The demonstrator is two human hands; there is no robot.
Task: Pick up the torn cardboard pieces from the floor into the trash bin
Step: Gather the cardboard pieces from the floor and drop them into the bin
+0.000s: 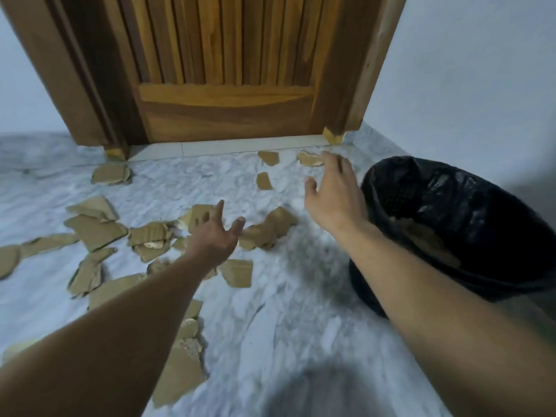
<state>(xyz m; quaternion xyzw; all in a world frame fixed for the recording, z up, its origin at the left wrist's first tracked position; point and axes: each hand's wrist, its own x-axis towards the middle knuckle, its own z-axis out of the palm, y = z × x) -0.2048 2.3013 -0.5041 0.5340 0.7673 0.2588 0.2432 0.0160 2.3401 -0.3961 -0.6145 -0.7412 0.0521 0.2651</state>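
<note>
Several torn brown cardboard pieces (pixel 96 230) lie scattered over the marble floor, mostly at the left and centre. My left hand (pixel 215 236) hovers with spread fingers above a cluster of pieces (pixel 267 227) and holds nothing. My right hand (pixel 334 191) reaches forward, fingers relaxed and empty, near small pieces (pixel 310 159) by the door. A trash bin (pixel 445 206) lined with a black bag stands at the right, with cardboard (pixel 427 239) inside it.
A wooden door (pixel 225 85) and its frame close off the far side. White walls stand on the left and right. More cardboard (pixel 180 374) lies near my left forearm. Bare marble floor (pixel 285 326) stretches between my arms.
</note>
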